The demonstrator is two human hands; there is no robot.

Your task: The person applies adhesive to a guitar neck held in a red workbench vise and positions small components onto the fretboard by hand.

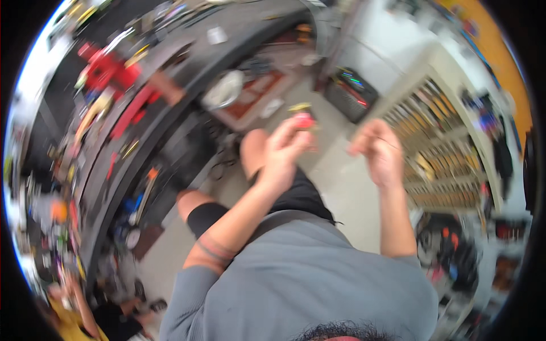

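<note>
Held out in front of my body, my left hand (283, 152) is closed on a small red and brass-coloured object (305, 120), gripped between thumb and fingers. Motion blur hides its exact kind. To the right and apart from it, my right hand (380, 149) is raised with its fingers curled in toward the thumb. Whether a small thing sits in that pinch cannot be made out. Both hands are in the air above the floor, touching no surface.
A long dark workbench (196, 77) curves along the left, with a red vise (108, 71) and scattered tools. A rack of slots (438, 153) stands at right, beside a black crate (351, 94). A white bag (223, 90) lies under the bench. Another person in yellow (62, 310) is at lower left.
</note>
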